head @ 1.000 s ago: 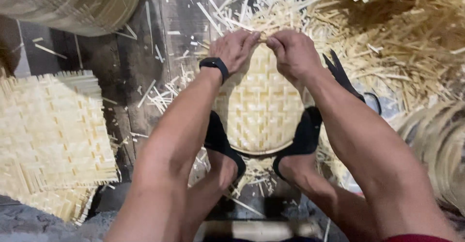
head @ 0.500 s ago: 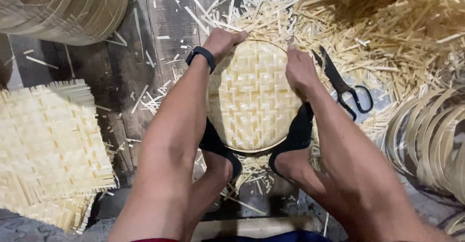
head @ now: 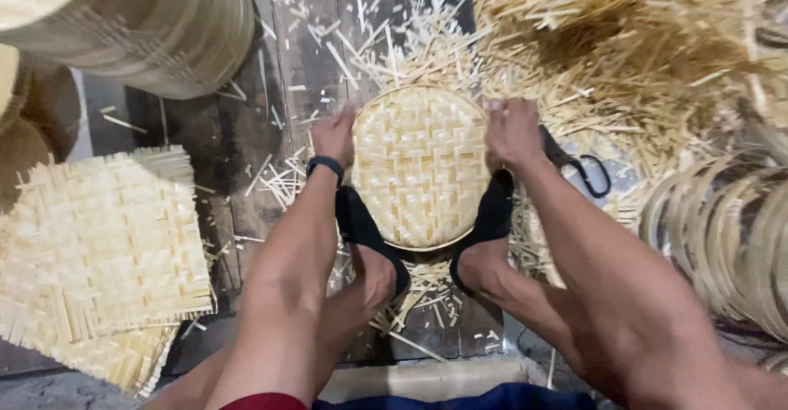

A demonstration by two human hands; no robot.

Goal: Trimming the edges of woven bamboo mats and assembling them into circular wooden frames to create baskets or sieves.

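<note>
Where the round woven tray (head: 420, 168) lies: flat on the plank floor (head: 238, 147), in the middle of the view, clamped at its near edge between two feet in black footwear, the left foot (head: 369, 238) and the right foot (head: 484, 229).
Left hand (head: 334, 135): fingers curled onto the tray's left rim, touching it; a dark wristband (head: 325, 165) sits just behind on the wrist.
Right hand (head: 513, 131): closed up, knuckles uppermost, pinching the tray's right rim toward its far side.
What has changed: a second ago both hands met, pressed close together, at the far edge of the tray; half a second ago they had begun to part; now they are well apart, one on each side of the rim.
What that means: the grip has travelled round the rim from the far point to the flanks, so the work on the edge looks to be moving along it, not staying in one place.
Tray and hands: the tray lies between the two hands, with both forearms running down either side of it.
Scissors (head: 584, 172): black-handled, on the floor just right of the right hand, partly hidden by the wrist.
Around: square woven mats (head: 103, 238) near left, stacked round trays (head: 156, 24) far left, bamboo offcuts (head: 624, 41) far right, bent hoops (head: 722, 238) right.
</note>
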